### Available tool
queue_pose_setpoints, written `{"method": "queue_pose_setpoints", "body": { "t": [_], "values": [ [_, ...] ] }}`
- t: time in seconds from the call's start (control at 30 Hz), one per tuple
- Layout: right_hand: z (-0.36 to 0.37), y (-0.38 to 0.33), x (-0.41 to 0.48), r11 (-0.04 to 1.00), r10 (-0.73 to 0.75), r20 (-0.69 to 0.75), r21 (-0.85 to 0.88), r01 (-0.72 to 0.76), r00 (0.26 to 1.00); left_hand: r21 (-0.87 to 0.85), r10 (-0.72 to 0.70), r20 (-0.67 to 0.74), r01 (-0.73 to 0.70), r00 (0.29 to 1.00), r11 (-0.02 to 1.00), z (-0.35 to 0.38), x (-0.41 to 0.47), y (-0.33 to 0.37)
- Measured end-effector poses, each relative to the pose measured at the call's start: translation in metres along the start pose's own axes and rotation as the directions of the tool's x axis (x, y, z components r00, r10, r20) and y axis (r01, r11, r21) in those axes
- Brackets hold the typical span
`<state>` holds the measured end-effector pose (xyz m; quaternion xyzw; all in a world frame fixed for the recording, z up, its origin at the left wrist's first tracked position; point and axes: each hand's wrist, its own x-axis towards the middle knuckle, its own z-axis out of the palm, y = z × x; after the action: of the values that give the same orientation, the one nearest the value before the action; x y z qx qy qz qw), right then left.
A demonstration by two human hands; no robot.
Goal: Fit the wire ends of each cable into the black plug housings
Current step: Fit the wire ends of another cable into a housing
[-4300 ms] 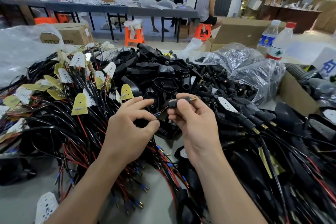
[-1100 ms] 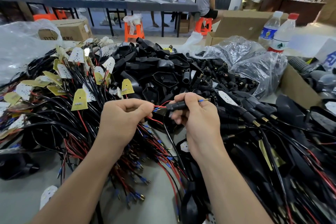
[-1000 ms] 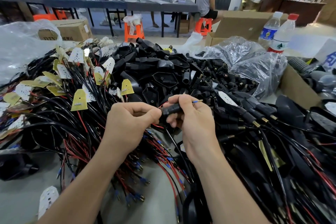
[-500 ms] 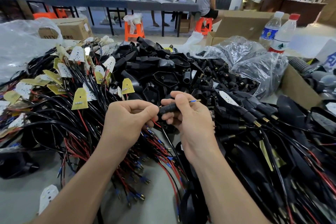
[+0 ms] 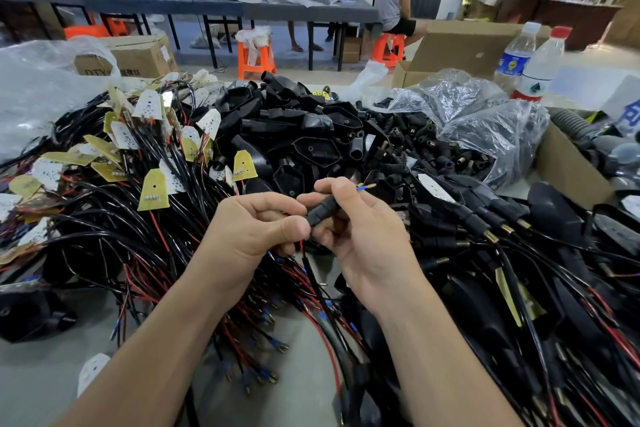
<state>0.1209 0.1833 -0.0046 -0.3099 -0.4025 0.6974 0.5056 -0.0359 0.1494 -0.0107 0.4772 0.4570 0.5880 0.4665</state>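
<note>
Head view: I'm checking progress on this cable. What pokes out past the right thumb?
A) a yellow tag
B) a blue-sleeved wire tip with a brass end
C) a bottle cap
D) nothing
B: a blue-sleeved wire tip with a brass end shows just beyond the thumb of the right hand, which holds the black housing.

Bare table point(image 5: 38, 378) shows only at the lower left and in a narrow strip between the forearms, crossed by red wire ends point(image 5: 273, 345). A tangle of tagged cables point(image 5: 104, 246) blocks the left hand's point(image 5: 252, 229) side. The pile of black plug housings point(image 5: 304, 135) rises just ahead. Beside the right hand point(image 5: 363, 243), brass-tipped plugged cables point(image 5: 519, 288) cover everything up to a cardboard box point(image 5: 568, 173).
</note>
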Motion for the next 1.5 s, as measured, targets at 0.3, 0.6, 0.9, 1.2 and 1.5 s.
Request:
{"method": "queue_pose_setpoints", "body": {
  "t": [0.3, 0.6, 0.9, 1.2, 1.5],
  "values": [
    [0.000, -0.004, -0.004, 0.990, -0.080, -0.092, -0.124, 0.068, 0.993, 0.204, 0.047, 0.057, -0.058, 0.997, 0.977, 0.012, -0.007, -0.001],
    [-0.007, -0.020, 0.013, 0.946, -0.268, -0.215, -0.245, 0.213, 0.939, 0.285, -0.080, 0.178, 0.026, 0.981, 0.958, 0.025, -0.011, 0.003],
    [0.007, -0.016, 0.041, 0.646, -0.415, -0.093, -0.730, 0.222, 0.905, 0.514, -0.071, 0.049, 0.036, 0.996, 0.857, 0.024, -0.011, 0.005],
    [0.003, -0.055, 0.084, 0.876, -0.368, -0.417, -0.456, 0.159, 0.831, 0.561, -0.193, 0.104, 0.103, 0.976, 0.822, 0.039, -0.017, -0.002],
    [-0.014, -0.077, 0.094, 0.984, -0.071, -0.517, 0.102, 0.143, 0.853, 0.020, -0.496, 0.238, 0.506, 0.835, 0.862, 0.032, -0.011, 0.004]
  ]
}}
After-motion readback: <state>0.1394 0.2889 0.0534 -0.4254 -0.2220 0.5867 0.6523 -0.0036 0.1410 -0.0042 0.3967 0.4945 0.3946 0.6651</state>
